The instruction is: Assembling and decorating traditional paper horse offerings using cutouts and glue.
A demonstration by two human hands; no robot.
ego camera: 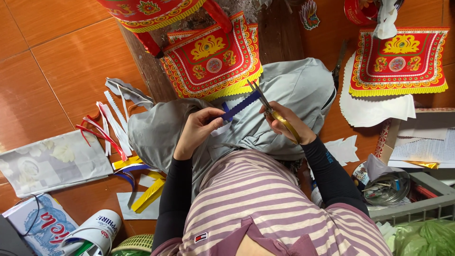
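Observation:
My left hand [199,128] pinches one end of a narrow blue paper strip [240,106] with a scalloped white edge, held over my grey-trousered lap. My right hand [284,122] grips yellow-handled scissors [265,102], whose blades are open at the strip's far end. Both forearms wear black sleeves. A red and yellow ornate paper cutout [211,59] with a fringe lies just beyond my knees.
Paper offcuts in white, red, blue and yellow [116,135] litter the orange tiled floor at left, beside a grey patterned sheet [52,161]. Another red cutout on white sheets [398,59] lies at right. A grey crate [426,201] and a metal tin [386,187] sit at lower right.

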